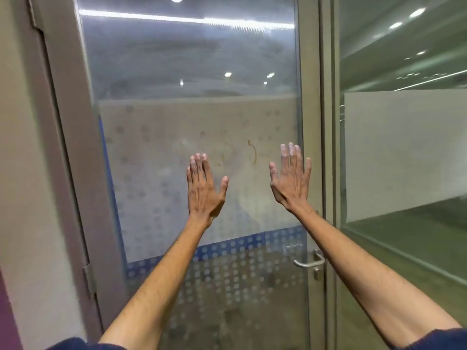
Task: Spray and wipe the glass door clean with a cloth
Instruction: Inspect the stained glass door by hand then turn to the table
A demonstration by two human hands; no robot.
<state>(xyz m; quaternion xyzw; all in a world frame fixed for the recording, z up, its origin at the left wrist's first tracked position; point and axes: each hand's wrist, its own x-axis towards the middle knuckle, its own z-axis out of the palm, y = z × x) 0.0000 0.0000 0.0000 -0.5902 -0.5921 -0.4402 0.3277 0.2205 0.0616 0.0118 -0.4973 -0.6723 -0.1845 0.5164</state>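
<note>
The glass door (192, 72) fills the middle of the view, with a frosted dotted band across its centre and brown smears (252, 154) on that band. My left hand (204, 188) is raised in front of the frosted band, fingers straight and held together, holding nothing. To its right, my right hand (290, 178) is up at the same height with fingers straight and spread, near the door's right edge; its fingertips look whitish. Whether the palms touch the glass I cannot tell. No cloth or spray bottle is in view.
A metal lever handle (309, 261) sits on the door's right stile below my right forearm. A grey door frame (73, 147) and hinge (88, 281) stand at left, and a fixed glass panel (404, 147) with a frosted band at right.
</note>
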